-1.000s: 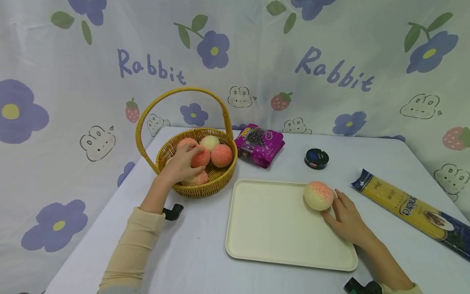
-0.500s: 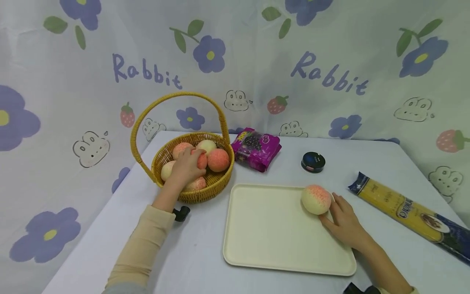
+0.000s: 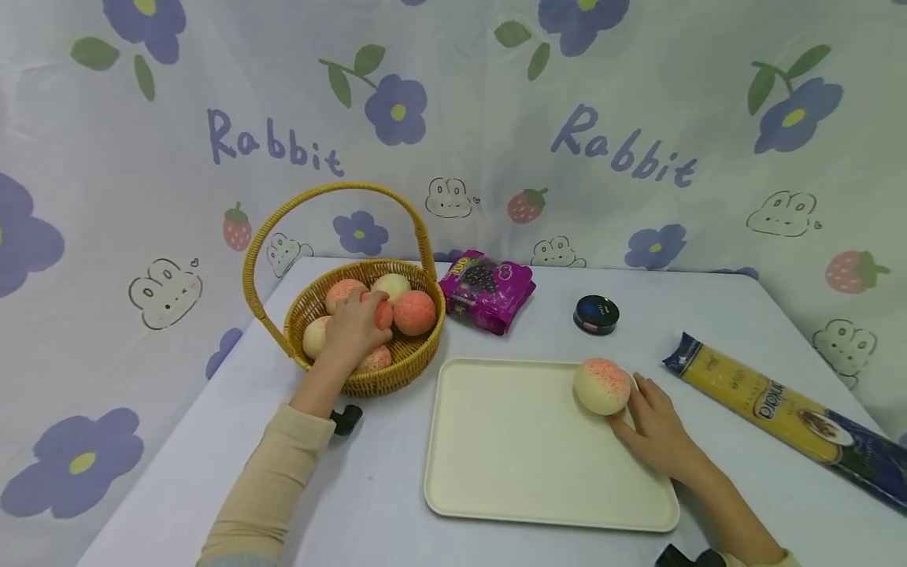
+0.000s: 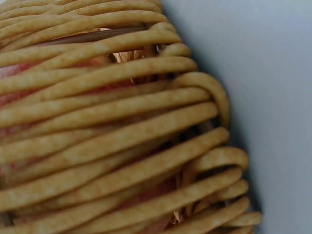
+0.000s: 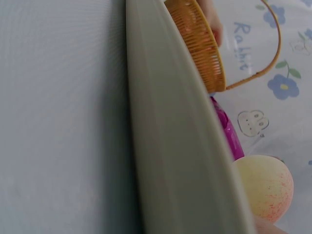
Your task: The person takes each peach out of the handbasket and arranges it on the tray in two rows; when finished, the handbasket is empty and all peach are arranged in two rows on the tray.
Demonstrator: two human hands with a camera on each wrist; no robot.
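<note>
In the head view my left hand (image 3: 354, 324) reaches into the round wicker basket (image 3: 393, 384). Its fingers and thumb curl round a coral-pink peach (image 3: 383, 316), partly covered by the hand. More peaches, cream and pink, lie about it, among them a pink peach (image 3: 414, 313) on the right. Only the basket's weave (image 4: 112, 126) and some pink behind it fill the left wrist view. On the cream tray (image 3: 524, 465), my right hand (image 3: 655, 429) holds a cream-and-pink peach (image 3: 602, 387) at its right side, thumb at the lower edge.
A purple grape-print packet (image 3: 489, 291) lies right of the basket. Behind the tray is a round dark tin (image 3: 596, 314). A long yellow-and-blue pasta packet (image 3: 779, 413) lies on the right. The basket's tall handle (image 3: 340, 187) arches above the left hand.
My left hand has moved deeper over the coral-pink peach, its fingers closing round it. The right hand and its peach keep their place on the tray. The head view has shifted slightly.
</note>
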